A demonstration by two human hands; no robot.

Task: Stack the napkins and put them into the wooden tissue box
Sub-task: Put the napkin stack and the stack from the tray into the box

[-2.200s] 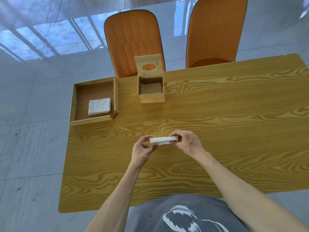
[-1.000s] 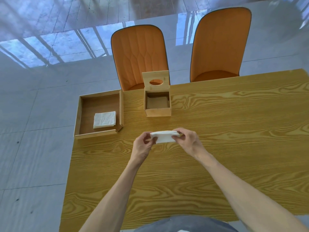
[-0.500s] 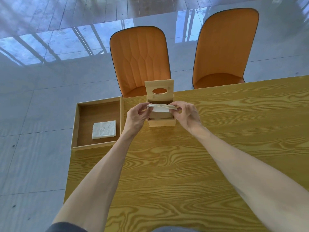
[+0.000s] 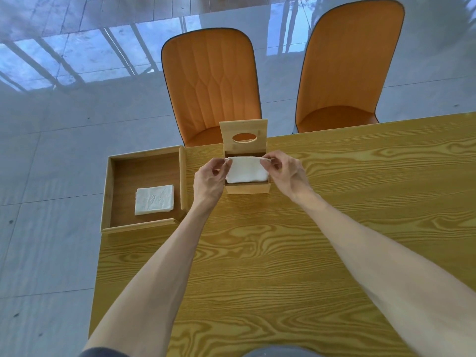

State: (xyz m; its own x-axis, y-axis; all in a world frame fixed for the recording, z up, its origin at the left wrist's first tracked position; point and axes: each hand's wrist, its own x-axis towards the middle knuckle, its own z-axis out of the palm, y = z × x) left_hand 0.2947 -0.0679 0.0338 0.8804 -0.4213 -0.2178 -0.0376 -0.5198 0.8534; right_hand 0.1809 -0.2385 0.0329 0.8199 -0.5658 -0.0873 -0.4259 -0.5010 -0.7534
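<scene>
A white stack of napkins (image 4: 246, 170) tilts down into the open wooden tissue box (image 4: 247, 188) at the table's far edge. Its near edge sits inside the box and its far edge is raised. My left hand (image 4: 209, 180) pinches the stack's far left corner. My right hand (image 4: 284, 172) pinches the far right corner. The box's lid (image 4: 243, 136), with an oval hole, stands upright behind the stack.
A shallow wooden tray (image 4: 108, 191) lies left of the box, overhanging the table's left edge, with a folded napkin (image 4: 154, 199) in it. Two orange chairs (image 4: 211, 83) (image 4: 347, 65) stand beyond the wooden table (image 4: 283, 253). Shiny grey floor surrounds it.
Both hands carried the napkin stack from the table's middle forward to the tissue box, then tipped it down so its near edge went inside.
</scene>
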